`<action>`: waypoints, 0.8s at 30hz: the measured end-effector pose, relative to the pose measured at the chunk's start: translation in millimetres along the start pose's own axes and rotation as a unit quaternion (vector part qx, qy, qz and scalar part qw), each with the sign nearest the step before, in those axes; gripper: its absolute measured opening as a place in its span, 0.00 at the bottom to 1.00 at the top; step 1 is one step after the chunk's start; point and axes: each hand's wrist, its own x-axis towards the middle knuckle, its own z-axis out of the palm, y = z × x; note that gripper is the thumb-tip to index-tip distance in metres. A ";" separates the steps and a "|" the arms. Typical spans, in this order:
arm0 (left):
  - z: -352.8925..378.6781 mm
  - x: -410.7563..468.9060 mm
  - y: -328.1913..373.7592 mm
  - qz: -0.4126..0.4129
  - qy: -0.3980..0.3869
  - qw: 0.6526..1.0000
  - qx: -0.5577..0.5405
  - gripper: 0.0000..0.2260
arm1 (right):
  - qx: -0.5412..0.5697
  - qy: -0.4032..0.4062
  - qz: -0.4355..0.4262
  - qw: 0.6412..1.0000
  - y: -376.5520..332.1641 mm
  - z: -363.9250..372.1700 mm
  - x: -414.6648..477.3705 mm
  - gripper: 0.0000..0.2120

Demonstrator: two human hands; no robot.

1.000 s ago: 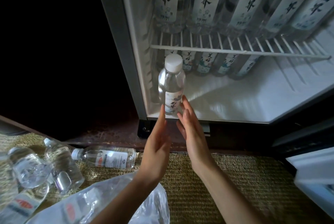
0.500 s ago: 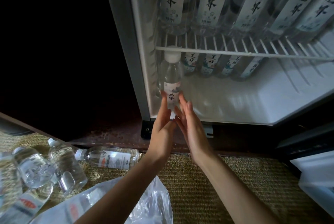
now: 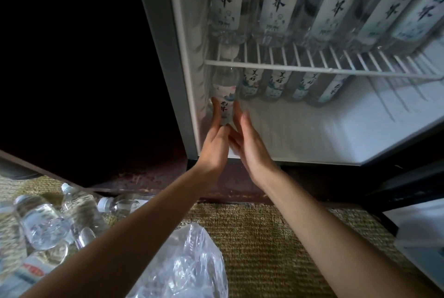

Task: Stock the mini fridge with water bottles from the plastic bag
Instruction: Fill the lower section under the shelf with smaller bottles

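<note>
Upright, bottle [image 3: 224,91] between both hands [image 3: 213,148] [image 3: 252,148]

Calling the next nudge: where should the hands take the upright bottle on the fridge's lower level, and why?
Probably slide the clear plastic water bottle straight back to join the rear row of labelled bottles. It stands by the side wall, ahead of that row, with the left hand and right hand flat against its sides.

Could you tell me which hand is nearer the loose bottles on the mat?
Left. The left hand is up and right of the loose bottles; the right hand is further right.
</note>
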 end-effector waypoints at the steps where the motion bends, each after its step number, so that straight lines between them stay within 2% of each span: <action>1: -0.8 1.9 0.6 0.000 -0.002 1.000 0.008 0.31 | -0.007 -0.004 0.006 1.000 -1.3 -1.3 1.7 0.15; 4: -0.6 5.9 3.2 0.002 -0.015 0.999 0.029 0.32 | -0.028 -0.013 0.034 0.999 -7.6 -4.6 3.3 0.37; 6: 0.1 7.5 3.4 -0.002 -0.024 0.999 0.046 0.32 | -0.037 -0.013 0.037 0.999 -9.6 -7.4 4.5 0.44; 8: -0.4 7.9 2.0 -0.004 -0.025 0.999 0.047 0.33 | -0.039 -0.014 0.039 0.998 -11.4 -8.7 5.0 0.40; 11: -2.5 7.3 0.7 0.005 -0.022 0.999 0.030 0.32 | -0.039 -0.013 0.036 0.998 -9.1 -9.0 6.0 0.15; 12: -3.5 7.5 0.2 0.007 -0.022 0.999 0.025 0.31 | -0.033 -0.016 0.034 0.999 -7.9 -8.5 6.2 0.11; 17: -7.5 2.1 -4.0 -0.007 -0.045 0.999 0.004 0.30 | -0.032 -0.023 0.022 0.999 3.3 -3.5 2.6 0.11; 21: -11.3 -17.1 -6.2 -0.015 -0.038 0.999 -0.004 0.26 | -0.052 -0.047 0.005 0.998 20.9 -7.5 -7.5 0.27; 24: -21.2 -41.7 -11.0 0.007 -0.044 0.999 0.032 0.28 | -0.076 -0.039 0.002 0.996 27.7 -7.8 -20.5 0.21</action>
